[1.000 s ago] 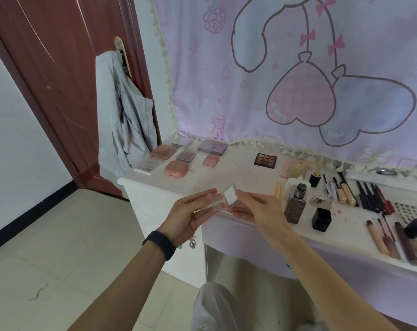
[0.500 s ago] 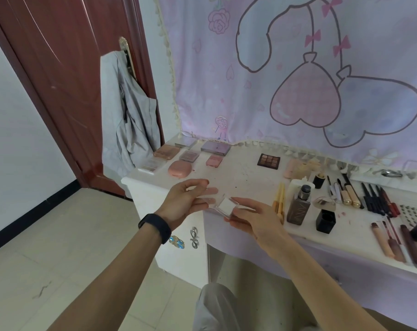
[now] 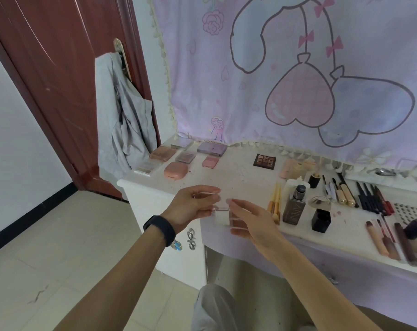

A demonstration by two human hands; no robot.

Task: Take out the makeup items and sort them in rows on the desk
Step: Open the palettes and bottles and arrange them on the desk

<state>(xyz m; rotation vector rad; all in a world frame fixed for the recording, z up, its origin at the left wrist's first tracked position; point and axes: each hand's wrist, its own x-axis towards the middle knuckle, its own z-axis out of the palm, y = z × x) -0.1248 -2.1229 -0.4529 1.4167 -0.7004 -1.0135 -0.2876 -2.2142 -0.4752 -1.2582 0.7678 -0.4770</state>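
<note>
White desk [image 3: 236, 180] against a pink cartoon wall cloth [image 3: 298, 68], brown door [image 3: 59, 68] on the left with a grey garment [image 3: 124, 115] hanging on its handle. Small clear case [image 3: 223, 217], white square pad inside, is held over the desk's front edge, just left of the wooden-handled brushes [image 3: 275, 201]. Left hand [image 3: 193, 206] has its fingers curled, thumb and fingertips pinching the case's left side; black wristband [image 3: 159, 230] on that wrist. Right hand [image 3: 250, 220] pinches the right side, index finger above and thumb below, palm turned left.

Right of the brushes: brown glass foundation bottle [image 3: 294, 206], black cube jar [image 3: 321, 220], row of dark pencils [image 3: 369, 199], lip tubes [image 3: 384, 237]. At the back left are flat palettes, a rounded pink compact [image 3: 176, 170] and a dark nine-pan palette [image 3: 264, 161]. Nothing blocks the case.
</note>
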